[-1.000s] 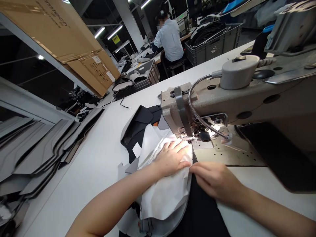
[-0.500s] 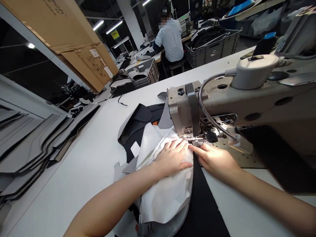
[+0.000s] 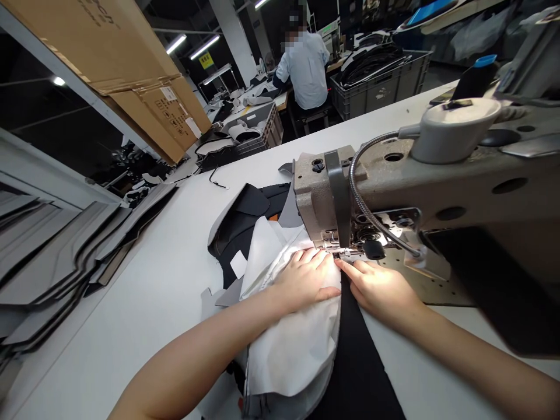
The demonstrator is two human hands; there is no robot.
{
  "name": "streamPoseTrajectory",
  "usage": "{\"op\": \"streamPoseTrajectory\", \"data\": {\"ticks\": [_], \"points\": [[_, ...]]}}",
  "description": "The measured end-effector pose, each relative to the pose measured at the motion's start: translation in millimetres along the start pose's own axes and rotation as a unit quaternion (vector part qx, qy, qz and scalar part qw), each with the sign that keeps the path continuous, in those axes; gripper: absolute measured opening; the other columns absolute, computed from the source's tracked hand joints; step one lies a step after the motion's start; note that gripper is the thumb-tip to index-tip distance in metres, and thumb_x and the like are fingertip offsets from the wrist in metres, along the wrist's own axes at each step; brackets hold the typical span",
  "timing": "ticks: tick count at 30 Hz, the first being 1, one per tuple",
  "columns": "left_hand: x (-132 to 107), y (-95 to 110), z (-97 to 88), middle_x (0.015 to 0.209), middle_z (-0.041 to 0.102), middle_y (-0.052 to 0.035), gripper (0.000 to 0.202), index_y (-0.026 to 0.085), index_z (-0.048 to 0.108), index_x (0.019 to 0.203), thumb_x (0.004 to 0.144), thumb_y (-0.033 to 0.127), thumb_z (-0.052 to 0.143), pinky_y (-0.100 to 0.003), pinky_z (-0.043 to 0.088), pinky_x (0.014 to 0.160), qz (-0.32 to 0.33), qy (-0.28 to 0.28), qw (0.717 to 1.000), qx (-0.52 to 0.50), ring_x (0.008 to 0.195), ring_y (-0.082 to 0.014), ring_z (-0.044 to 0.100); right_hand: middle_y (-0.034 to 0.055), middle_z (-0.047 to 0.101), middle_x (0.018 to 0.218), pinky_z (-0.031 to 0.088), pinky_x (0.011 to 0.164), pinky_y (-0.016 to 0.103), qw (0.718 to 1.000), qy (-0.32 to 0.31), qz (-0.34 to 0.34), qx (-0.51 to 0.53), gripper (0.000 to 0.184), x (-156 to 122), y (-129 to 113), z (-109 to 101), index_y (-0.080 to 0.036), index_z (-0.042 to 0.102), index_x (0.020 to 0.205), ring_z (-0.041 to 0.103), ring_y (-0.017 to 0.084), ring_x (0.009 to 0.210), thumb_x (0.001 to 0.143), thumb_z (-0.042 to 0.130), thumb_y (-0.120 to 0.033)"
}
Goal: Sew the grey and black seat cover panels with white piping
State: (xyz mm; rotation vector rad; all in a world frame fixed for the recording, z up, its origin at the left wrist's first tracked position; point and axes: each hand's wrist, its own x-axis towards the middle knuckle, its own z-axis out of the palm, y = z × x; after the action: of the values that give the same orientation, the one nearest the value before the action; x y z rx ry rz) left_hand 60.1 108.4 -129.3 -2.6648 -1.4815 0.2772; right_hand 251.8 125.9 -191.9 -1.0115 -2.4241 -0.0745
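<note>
My left hand [image 3: 306, 280] lies flat on a white fabric piece [image 3: 293, 344], pressing it onto the sewing machine's bed just in front of the needle. My right hand [image 3: 378, 289] rests beside it, fingertips on the edge of a black fabric strip [image 3: 359, 367] near the presser foot [image 3: 336, 252]. The industrial sewing machine head [image 3: 455, 186] overhangs both hands, with a flexible lamp [image 3: 363, 192] lighting the steel needle plate [image 3: 405, 280]. Dark panels [image 3: 245, 230] lie behind the white piece. The needle's point is hidden by the fabric and machine parts.
Stacks of grey cut panels [image 3: 56, 256] lie along the left of the white work table [image 3: 153, 291]. Cardboard boxes [image 3: 131, 70] overhang at upper left. Farther back, a co-worker [image 3: 305, 73] sits at a bench beside a grey crate [image 3: 376, 87] of dark parts.
My right hand has moved up toward the presser foot, and more of the black strip shows below it. The view has turned slightly, and the white piece stays under my left hand.
</note>
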Motion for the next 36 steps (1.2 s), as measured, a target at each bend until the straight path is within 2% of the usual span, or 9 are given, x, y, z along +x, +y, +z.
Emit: {"op": "streamPoseTrajectory", "data": {"ticks": [4,7,12,16,20,23,26,30,36], "points": [[2,12,-19.1,0.127,0.052,-0.0118,0.051,0.013,0.043,0.129,0.090,0.046,0.048,-0.041,0.036,0.099,-0.034,-0.031,0.999,-0.003,0.117,-0.0272,0.045,0.0055,0.057,0.079,0.038,0.057,0.029,0.994,-0.021,-0.032,0.104,0.029,-18,10,-16,-0.016,0.059,0.109,0.055,0.019,0.069,0.087,0.040,-0.015],[-14,39,-42.8,0.111,0.057,-0.0105,0.030,0.015,0.050,0.116,0.090,0.027,0.044,-0.037,0.047,0.082,-0.082,-0.142,0.986,-0.042,0.100,-0.0258,0.056,0.0081,0.056,0.101,0.041,0.076,0.034,0.966,-0.093,-0.122,0.210,0.023,-37,16,-40,-0.021,0.058,0.103,0.053,0.022,0.092,0.084,0.046,-0.016],[-35,66,-59.7,0.104,0.059,-0.0107,0.048,0.016,0.044,0.122,0.081,0.040,0.051,-0.037,0.053,0.063,-0.128,-0.297,0.934,-0.149,0.081,-0.0286,0.063,0.0068,0.056,0.102,0.037,0.087,0.038,0.910,-0.122,-0.276,0.283,0.026,-42,-6,-53,-0.021,0.058,0.102,0.048,0.022,0.101,0.079,0.049,-0.011],[-25,55,-52.0,0.109,0.059,-0.0142,0.074,0.017,0.019,0.143,0.076,0.021,0.051,-0.038,0.053,0.068,-0.185,-0.292,0.935,-0.085,0.088,-0.0301,0.064,0.0079,0.058,0.096,0.040,0.077,0.035,0.905,-0.073,-0.326,0.265,0.027,-28,-41,-37,-0.018,0.059,0.107,0.049,0.020,0.085,0.088,0.041,-0.011],[-13,43,-50.1,0.100,0.065,-0.0128,0.081,0.020,0.004,0.148,0.079,0.016,0.047,-0.038,0.052,0.065,-0.172,-0.297,0.939,-0.031,0.083,-0.0300,0.066,0.0087,0.058,0.111,0.038,0.092,0.040,0.905,-0.120,-0.274,0.302,0.042,-28,-47,-38,-0.023,0.053,0.125,0.051,0.023,0.102,0.084,0.050,-0.015],[-10,32,-51.5,0.089,0.069,-0.0078,0.078,0.019,0.001,0.148,0.081,0.015,0.041,-0.035,0.051,0.062,-0.127,-0.299,0.942,-0.081,0.078,-0.0271,0.066,0.0118,0.042,0.140,0.024,0.108,0.049,0.872,-0.201,-0.273,0.353,0.072,-38,-37,-47,-0.028,0.041,0.137,0.036,0.029,0.129,0.071,0.067,-0.028],[-9,22,-49.8,0.119,0.062,-0.0093,0.069,0.022,0.009,0.149,0.085,0.017,0.033,-0.034,0.053,0.076,-0.107,-0.258,0.944,-0.174,0.100,-0.0239,0.063,0.0137,0.021,0.152,0.015,0.111,0.054,0.851,-0.232,-0.293,0.370,0.091,-49,-33,-48,-0.031,0.031,0.143,0.021,0.032,0.137,0.063,0.075,-0.033],[0,18,-48.0,0.149,0.027,-0.0050,0.067,0.017,0.020,0.147,0.082,0.013,0.031,-0.030,0.038,0.104,-0.093,-0.223,0.936,-0.257,0.134,-0.0189,0.033,0.0172,0.026,0.149,0.013,0.111,0.057,0.872,-0.211,-0.270,0.349,0.083,-54,-42,-38,-0.023,0.030,0.144,0.022,0.033,0.137,0.070,0.068,-0.024],[12,29,-48.2,0.125,0.058,-0.0090,0.068,0.018,0.013,0.149,0.083,0.016,0.032,-0.030,0.052,0.076,-0.139,-0.252,0.945,-0.153,0.099,-0.0210,0.064,0.0169,0.037,0.143,0.017,0.112,0.053,0.895,-0.183,-0.241,0.328,0.065,-46,-46,-36,-0.014,0.033,0.142,0.027,0.030,0.136,0.079,0.050,-0.015]]}}
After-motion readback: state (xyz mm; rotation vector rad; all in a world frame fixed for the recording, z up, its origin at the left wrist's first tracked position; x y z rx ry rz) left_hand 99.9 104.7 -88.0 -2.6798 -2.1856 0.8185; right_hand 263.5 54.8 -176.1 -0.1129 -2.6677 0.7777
